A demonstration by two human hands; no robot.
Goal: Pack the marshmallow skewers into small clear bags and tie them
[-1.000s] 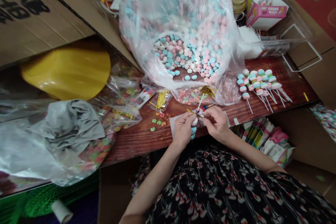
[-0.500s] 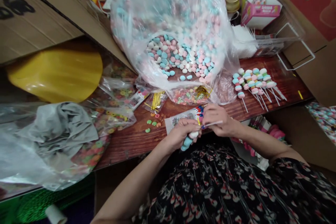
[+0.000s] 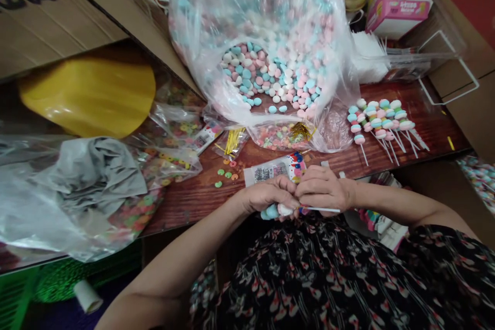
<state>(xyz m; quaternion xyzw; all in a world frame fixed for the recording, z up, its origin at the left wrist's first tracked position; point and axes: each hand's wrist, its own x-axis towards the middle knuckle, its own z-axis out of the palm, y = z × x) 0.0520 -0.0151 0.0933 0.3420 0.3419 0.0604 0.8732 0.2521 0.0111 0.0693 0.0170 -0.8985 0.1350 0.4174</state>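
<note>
Both our hands meet at one candy [image 3: 273,211]: the left hand [image 3: 270,193] clamps it, its stick [image 3: 323,210] points to three o'clock along the right hand [image 3: 324,188], whose bent fingers' hold we cannot tell.

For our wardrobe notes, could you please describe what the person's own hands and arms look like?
The left hand and right hand are ungloved, and the forearms are bare. The right sleeve is short and black with a red and pale floral print, matching the garment; the left sleeve is not in view.
</note>
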